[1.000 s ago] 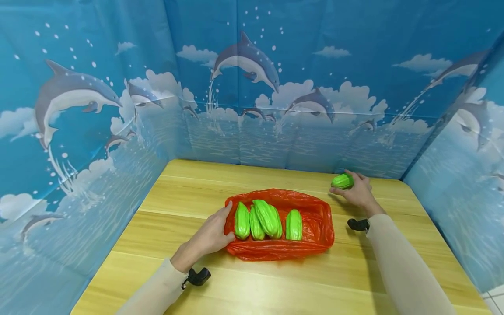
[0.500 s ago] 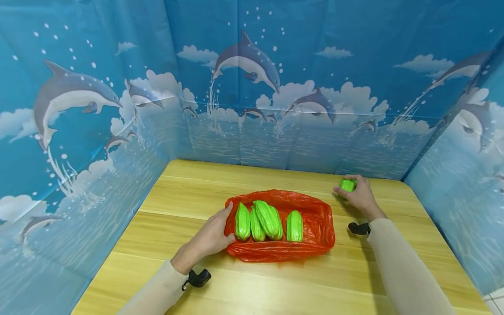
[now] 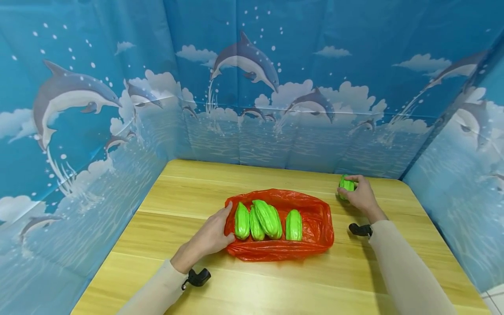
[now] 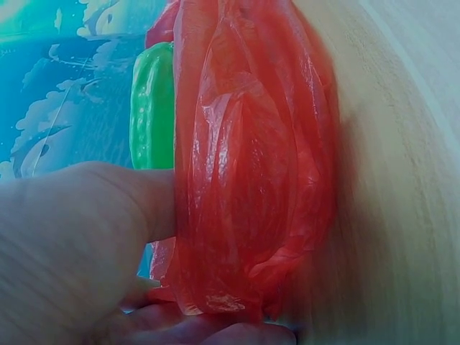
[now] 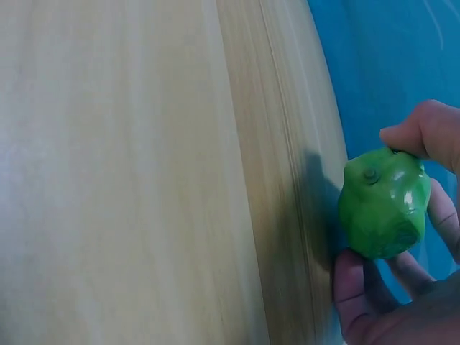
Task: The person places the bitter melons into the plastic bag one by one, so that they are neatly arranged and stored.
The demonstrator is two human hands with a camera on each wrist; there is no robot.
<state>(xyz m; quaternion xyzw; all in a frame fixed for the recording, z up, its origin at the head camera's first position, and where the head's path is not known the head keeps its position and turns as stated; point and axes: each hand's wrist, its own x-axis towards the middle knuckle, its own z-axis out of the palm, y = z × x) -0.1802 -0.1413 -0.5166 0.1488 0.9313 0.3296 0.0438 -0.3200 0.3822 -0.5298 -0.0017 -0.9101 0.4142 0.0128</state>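
My left hand [image 3: 211, 232] grips the left end of a red plastic bag [image 3: 271, 251], which lies wide open on the table. In the left wrist view the thumb goes over the rim of the bag [image 4: 244, 158] and other fingers curl at its end. Several bright green ridged gourds lie inside: a group at the left, one of them a gourd [image 3: 266, 216] on top of others, and a single gourd [image 3: 294, 225] further right. Near the table's far right, my right hand [image 3: 363, 194] holds another green gourd [image 5: 384, 205] between thumb and fingers, its stem end facing the right wrist camera.
The yellow wood-grain table [image 3: 197, 188] ends at the back and sides against blue dolphin-print sheets [image 3: 252, 140]. Black wrist-worn devices, one of them a left wrist device [image 3: 198, 277], sit at both cuffs.
My right hand has moved slightly right with its gourd, turning it from lying crosswise to pointing away from me. The left hand, the bag and the gourds inside stay put.
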